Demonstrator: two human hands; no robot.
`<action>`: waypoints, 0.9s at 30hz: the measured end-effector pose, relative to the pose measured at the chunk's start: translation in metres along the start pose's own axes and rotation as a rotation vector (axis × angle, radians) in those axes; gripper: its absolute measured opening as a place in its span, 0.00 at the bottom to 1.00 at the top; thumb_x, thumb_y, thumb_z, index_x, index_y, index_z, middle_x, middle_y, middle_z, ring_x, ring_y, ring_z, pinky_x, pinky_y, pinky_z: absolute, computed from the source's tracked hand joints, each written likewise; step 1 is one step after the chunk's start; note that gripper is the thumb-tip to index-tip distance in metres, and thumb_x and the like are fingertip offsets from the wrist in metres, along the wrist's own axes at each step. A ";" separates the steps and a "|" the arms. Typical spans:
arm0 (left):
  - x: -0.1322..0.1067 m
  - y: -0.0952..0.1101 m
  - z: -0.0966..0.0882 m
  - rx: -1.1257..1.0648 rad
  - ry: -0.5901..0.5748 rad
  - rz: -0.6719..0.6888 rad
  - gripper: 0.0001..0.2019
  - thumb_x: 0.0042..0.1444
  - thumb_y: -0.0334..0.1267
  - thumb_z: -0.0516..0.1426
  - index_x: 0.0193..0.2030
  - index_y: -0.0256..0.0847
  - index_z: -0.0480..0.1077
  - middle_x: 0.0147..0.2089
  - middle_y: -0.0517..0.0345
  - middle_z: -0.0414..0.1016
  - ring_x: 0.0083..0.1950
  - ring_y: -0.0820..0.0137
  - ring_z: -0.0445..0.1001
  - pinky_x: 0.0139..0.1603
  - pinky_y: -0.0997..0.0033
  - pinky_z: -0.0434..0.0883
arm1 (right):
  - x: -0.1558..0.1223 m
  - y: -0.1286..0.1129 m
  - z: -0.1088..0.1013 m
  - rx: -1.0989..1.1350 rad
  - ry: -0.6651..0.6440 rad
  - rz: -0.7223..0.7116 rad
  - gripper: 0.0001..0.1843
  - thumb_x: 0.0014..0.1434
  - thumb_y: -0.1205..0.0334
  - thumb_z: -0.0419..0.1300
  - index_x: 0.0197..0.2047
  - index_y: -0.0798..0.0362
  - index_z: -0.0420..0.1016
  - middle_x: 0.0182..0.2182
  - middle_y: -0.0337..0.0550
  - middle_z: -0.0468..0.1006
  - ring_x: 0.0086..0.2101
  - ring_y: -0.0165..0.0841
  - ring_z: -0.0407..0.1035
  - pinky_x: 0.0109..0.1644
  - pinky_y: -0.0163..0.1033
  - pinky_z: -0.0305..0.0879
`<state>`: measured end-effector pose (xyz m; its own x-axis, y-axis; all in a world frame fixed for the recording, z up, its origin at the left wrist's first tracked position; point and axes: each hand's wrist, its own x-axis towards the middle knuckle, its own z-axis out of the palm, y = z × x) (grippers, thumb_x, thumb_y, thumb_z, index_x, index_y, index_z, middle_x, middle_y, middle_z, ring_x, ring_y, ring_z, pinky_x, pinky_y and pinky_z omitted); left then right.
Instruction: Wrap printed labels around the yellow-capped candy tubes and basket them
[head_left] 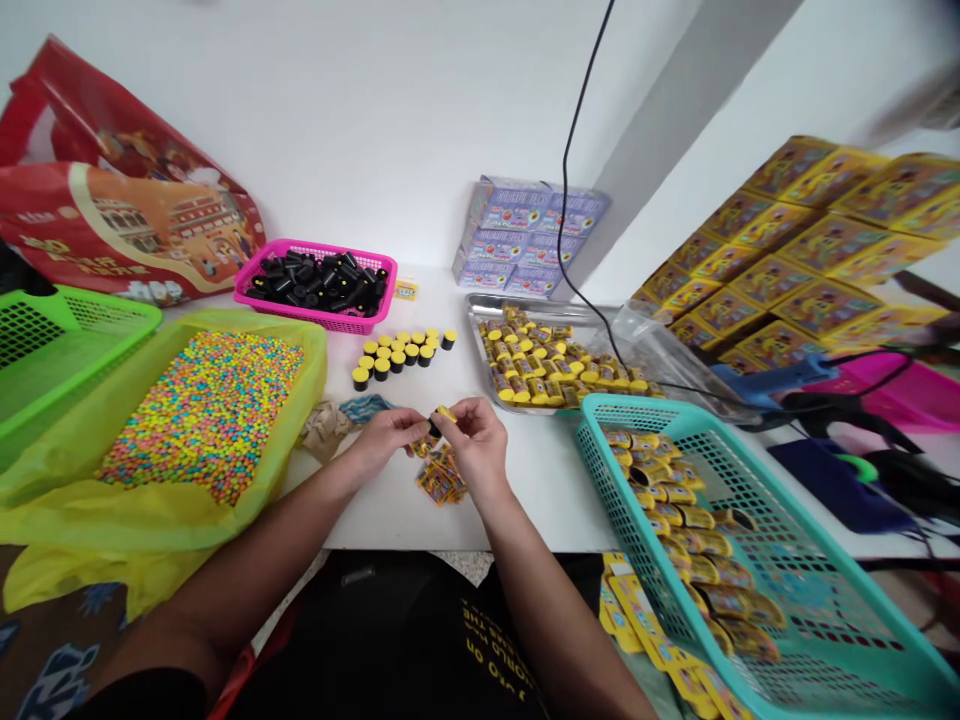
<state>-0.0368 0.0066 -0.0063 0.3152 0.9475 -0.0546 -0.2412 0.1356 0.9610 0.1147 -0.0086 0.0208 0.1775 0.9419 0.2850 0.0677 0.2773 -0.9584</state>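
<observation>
Above the white table, my left hand point(390, 437) and my right hand point(478, 440) meet with their fingertips around a small black canister point(435, 428) with a yellow part at its upper end. Both hands are closed in a pinch; the fingers cover much of it. Just below them lies a loose pile of yellow-orange printed labels point(441, 478). Beyond my hands, several black canisters with yellow lids point(382, 366) stand upright in a cluster. A crumpled beige cloth point(324, 428) and a blue patterned one point(366, 407) lie left of my left hand.
Left are a yellow-lined tray of colourful candy beads point(217, 400), a green basket point(67, 320) and a pink basket point(315, 318) of black canisters. Right are a metal tray point(491, 385) and a teal basket point(810, 560), both holding labelled canisters. A black cable point(568, 150) hangs across.
</observation>
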 end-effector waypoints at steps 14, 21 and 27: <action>-0.004 -0.009 0.010 -0.317 -0.091 -0.123 0.18 0.40 0.43 0.71 0.31 0.34 0.70 0.30 0.58 0.71 0.29 0.72 0.71 0.32 0.68 0.70 | -0.003 0.011 -0.006 0.129 -0.145 0.119 0.15 0.47 0.53 0.70 0.28 0.52 0.70 0.23 0.34 0.71 0.23 0.27 0.63 0.26 0.34 0.60; -0.009 -0.008 0.013 -0.352 -0.154 -0.160 0.16 0.43 0.41 0.69 0.30 0.34 0.69 0.27 0.56 0.73 0.25 0.72 0.71 0.26 0.72 0.65 | 0.000 0.012 -0.009 0.231 -0.032 0.059 0.12 0.47 0.56 0.70 0.32 0.51 0.73 0.26 0.35 0.74 0.26 0.27 0.66 0.32 0.35 0.65; -0.006 -0.002 0.008 -0.486 -0.056 -0.146 0.12 0.42 0.37 0.69 0.31 0.35 0.73 0.30 0.56 0.75 0.31 0.70 0.74 0.34 0.69 0.70 | -0.008 0.007 -0.007 -0.001 -0.191 -0.025 0.10 0.54 0.53 0.66 0.37 0.49 0.76 0.32 0.39 0.77 0.32 0.32 0.72 0.36 0.39 0.69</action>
<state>-0.0312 -0.0013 -0.0058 0.4233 0.8932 -0.1518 -0.5855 0.3975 0.7065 0.1208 -0.0152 0.0124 -0.0140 0.9537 0.3006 0.0704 0.3008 -0.9511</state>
